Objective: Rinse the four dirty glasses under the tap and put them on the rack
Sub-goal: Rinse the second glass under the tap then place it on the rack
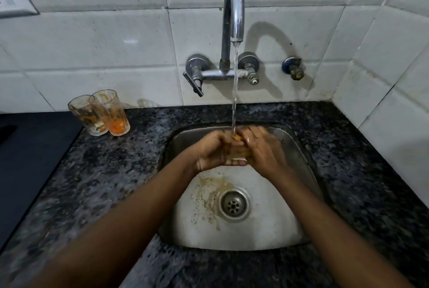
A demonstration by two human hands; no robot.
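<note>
Both hands hold one glass (237,153) over the steel sink (290,146), right under the running stream from the chrome tap (234,9). My left hand (212,150) grips the glass from the left, and my right hand (261,148) wraps it from the right; orange residue shows between the fingers. The glass is mostly hidden by the hands. Two more dirty glasses stand on the counter at the back left, touching: one (87,114) with brown streaks, the other (111,112) with orange residue at its bottom.
Dark speckled granite counter (111,171) surrounds the sink. Brownish residue lies near the drain (234,205). A black surface (30,148) sits at the left. White tiled walls close off the back and right; a small valve (293,68) sticks out right of the tap. No rack in view.
</note>
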